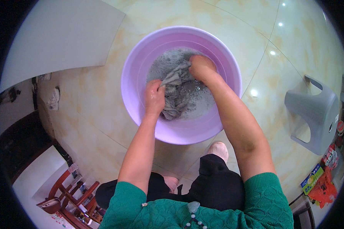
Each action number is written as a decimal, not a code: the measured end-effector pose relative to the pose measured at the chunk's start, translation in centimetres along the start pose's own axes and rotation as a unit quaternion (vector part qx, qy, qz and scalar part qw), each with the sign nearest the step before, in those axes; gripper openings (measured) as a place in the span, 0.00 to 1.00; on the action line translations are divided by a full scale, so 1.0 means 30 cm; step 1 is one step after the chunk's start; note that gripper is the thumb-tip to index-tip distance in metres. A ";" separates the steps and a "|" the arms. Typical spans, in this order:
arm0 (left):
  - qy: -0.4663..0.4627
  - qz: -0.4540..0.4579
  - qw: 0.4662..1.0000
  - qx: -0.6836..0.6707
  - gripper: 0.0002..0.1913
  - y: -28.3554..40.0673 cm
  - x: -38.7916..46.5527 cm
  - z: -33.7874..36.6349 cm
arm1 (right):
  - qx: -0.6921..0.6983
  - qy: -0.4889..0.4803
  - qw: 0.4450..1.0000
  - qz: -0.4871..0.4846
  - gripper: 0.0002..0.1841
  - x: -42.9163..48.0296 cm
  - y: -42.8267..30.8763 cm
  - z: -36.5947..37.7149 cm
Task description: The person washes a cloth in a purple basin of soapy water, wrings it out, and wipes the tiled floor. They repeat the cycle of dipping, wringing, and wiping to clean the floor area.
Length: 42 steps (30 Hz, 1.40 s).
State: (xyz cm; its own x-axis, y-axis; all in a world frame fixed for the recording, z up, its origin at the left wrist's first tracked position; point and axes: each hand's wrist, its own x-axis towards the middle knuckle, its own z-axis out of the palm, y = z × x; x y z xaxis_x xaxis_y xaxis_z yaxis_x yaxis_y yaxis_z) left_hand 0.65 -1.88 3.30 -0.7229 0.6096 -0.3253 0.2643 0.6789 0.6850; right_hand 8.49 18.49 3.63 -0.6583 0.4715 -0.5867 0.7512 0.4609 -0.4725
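A round purple plastic basin [189, 137] stands on the floor with grey, sudsy water in it. A wet grey cloth [176, 75] lies partly under the water, one stretch of it raised between my hands. At the basin's left side, my left hand [154, 96] grips an edge of this cloth between thumb and fingers. My right hand [202, 67] is at the upper right inside the basin, closed on the cloth's other end; its fingertips are hidden.
A grey plastic stool [314, 114] lies on its side at the right. Beyond it are a red plastic bag [324, 187] and packages. A white panel [66, 34] fills the upper left, and wooden furniture [71, 194] stands lower left. My feet are just below the basin.
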 end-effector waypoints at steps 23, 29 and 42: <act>0.018 -0.251 0.711 -0.657 0.26 -0.028 0.014 0.086 | 0.266 0.131 0.949 -0.110 0.17 -0.091 -0.181 0.187; -0.223 0.066 0.725 -0.648 0.21 -0.227 0.080 0.085 | 0.201 0.206 0.919 -0.271 0.16 -0.369 -0.277 0.302; 0.110 -0.291 0.817 -0.486 0.14 0.016 -0.007 0.048 | -0.031 0.271 0.962 0.011 0.26 -0.031 -0.107 0.114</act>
State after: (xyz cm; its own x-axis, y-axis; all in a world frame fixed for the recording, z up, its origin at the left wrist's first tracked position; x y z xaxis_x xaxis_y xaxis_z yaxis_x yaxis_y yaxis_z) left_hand 1.84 -1.09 2.76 -0.6714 0.1391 -0.7279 -0.7186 0.1178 0.6854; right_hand 6.84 14.01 3.46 -0.5824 0.7970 -0.1600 0.7726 0.4815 -0.4139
